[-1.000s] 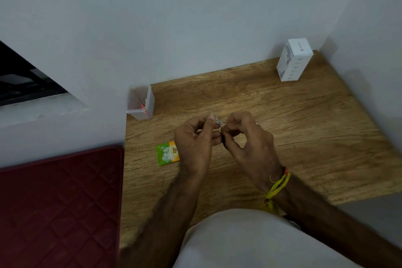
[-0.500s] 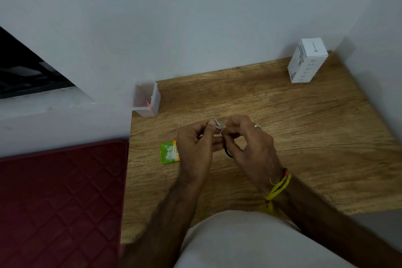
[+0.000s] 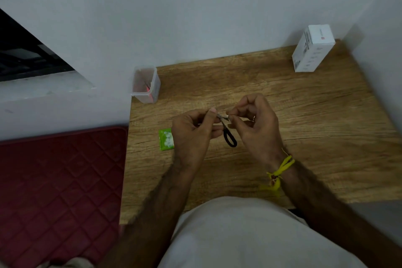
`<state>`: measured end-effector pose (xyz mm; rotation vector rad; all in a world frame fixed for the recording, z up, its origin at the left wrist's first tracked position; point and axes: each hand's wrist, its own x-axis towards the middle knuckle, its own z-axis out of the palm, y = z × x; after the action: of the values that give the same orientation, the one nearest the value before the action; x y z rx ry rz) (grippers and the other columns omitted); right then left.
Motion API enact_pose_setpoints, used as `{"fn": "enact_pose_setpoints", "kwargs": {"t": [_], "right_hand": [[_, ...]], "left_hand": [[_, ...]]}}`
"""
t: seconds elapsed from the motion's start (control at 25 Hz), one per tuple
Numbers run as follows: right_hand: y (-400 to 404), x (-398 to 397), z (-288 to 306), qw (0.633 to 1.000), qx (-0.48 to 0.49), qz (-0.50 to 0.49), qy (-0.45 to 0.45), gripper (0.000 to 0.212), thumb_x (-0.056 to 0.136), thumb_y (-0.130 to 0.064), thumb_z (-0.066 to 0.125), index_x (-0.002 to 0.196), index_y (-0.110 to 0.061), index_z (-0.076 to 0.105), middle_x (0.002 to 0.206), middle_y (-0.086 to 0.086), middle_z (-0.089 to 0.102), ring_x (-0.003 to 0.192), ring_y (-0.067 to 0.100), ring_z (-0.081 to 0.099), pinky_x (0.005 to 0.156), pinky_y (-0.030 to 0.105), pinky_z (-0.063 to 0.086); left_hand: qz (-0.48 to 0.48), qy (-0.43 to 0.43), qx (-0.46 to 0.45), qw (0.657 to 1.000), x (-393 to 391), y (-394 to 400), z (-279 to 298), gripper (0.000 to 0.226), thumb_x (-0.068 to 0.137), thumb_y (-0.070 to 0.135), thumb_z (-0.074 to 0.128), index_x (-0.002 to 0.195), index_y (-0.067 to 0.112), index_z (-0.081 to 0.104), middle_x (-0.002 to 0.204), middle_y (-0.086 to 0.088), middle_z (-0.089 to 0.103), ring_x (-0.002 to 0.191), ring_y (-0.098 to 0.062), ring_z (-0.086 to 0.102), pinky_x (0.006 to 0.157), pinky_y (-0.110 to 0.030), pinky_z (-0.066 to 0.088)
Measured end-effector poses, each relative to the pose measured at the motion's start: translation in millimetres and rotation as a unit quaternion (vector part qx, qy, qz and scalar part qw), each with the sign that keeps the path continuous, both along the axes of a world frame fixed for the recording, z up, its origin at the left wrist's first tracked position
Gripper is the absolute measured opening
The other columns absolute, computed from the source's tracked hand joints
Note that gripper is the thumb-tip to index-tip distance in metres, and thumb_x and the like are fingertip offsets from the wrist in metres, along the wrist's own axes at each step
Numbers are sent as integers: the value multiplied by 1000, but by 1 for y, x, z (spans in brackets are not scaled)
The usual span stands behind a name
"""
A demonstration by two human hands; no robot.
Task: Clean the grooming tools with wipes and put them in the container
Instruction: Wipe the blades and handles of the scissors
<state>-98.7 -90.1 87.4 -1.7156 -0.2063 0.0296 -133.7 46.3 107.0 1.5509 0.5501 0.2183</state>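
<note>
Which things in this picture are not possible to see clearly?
Head view:
- Blades of the small black-handled scissors: covered by fingertips of left hand and right hand; any wipe is hidden.
- Contents of the clear plastic container: too small, only a pink blur.
- Print on the green sachet: too small.

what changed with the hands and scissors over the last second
The scissors now show more: the black handle loop hangs below the hands. The left hand and right hand still pinch the blade end. The green sachet, container and white box have not moved on the table.
</note>
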Motion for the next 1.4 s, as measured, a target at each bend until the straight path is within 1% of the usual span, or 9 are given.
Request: {"fn": "enact_pose_setpoints", "kwargs": {"t": [0.16, 0.28, 0.56, 0.64, 0.76, 0.92, 1.04, 1.16, 1.4], "right_hand": [[-3, -6, 5, 999, 12, -21, -35, 35, 87, 3, 71, 99, -25, 53, 92, -1, 69, 99, 18, 68, 63, 44, 61], [-10, 1, 13, 1000, 20, -9, 5, 35, 87, 3, 72, 96, -24, 53, 92, 2, 70, 98, 18, 69, 58, 33, 60], [-1, 1, 10, 958, 186, 49, 215, 29, 83, 12, 69, 100, -6, 53, 89, 14, 70, 83, 29, 73, 67, 34, 62], [1, 4, 8, 925, 259, 44, 274, 29, 78, 6, 71, 98, -9, 55, 88, 12, 71, 77, 26, 73, 63, 27, 60], [1, 7, 4, 822, 397, 38, 406, 24, 78, 2, 64, 96, -11, 57, 94, 12, 72, 76, 18, 72, 58, 17, 57], [11, 1, -4, 753, 438, 60, 488, 43, 81, 1, 61, 122, -9, 55, 101, 12, 69, 79, 16, 72, 57, 19, 57], [8, 5, -10, 798, 376, 41, 470, 48, 80, -4, 68, 125, -13, 55, 105, 11, 72, 89, 21, 73, 68, 31, 61], [-6, 14, -12, 860, 313, -57, 400, 25, 81, -1, 73, 96, -16, 61, 97, 8, 73, 90, 20, 71, 77, 33, 59], [-10, 4, 14, 977, 162, -108, 92, 26, 84, 7, 74, 93, -10, 57, 89, 17, 69, 79, 22, 70, 68, 29, 59]], "left_hand": [[-19, -19, 85, 996, -2, 5, 2, 13, 95, 14, 66, 88, 9, 75, 76, -7, 75, 66, -18, 75, 62, -32, 62], [-62, -21, 138, 988, 1, 17, 4, 13, 96, 15, 65, 87, 15, 75, 76, -2, 75, 67, -13, 74, 61, -30, 61], [-42, 8, 35, 998, 2, 34, 1, 20, 100, 19, 59, 93, 5, 72, 79, -8, 75, 63, -16, 70, 53, -26, 54], [-62, 8, -59, 996, 2, 33, -4, 29, 102, 23, 52, 104, 1, 71, 91, -11, 76, 73, -18, 72, 61, -28, 56], [-144, -23, -141, 979, -1, 30, -16, 29, 100, 19, 53, 121, 4, 66, 118, -12, 71, 106, -24, 69, 81, -35, 57], [-166, -80, -136, 973, 2, 13, -18, 25, 90, 14, 60, 109, -1, 67, 120, -14, 70, 105, -21, 67, 84, -31, 55], [-128, -85, -99, 983, 3, 11, -14, 14, 92, 8, 63, 99, 1, 72, 105, -15, 75, 94, -19, 70, 81, -29, 56], [-92, -51, -51, 993, -1, 18, -4, 11, 92, 8, 67, 99, 4, 74, 86, -13, 77, 75, -19, 72, 66, -29, 59], [-119, 23, -43, 992, -22, 17, 6, 27, 91, 10, 70, 117, 11, 63, 85, -12, 76, 66, -27, 74, 47, -24, 53]]}}
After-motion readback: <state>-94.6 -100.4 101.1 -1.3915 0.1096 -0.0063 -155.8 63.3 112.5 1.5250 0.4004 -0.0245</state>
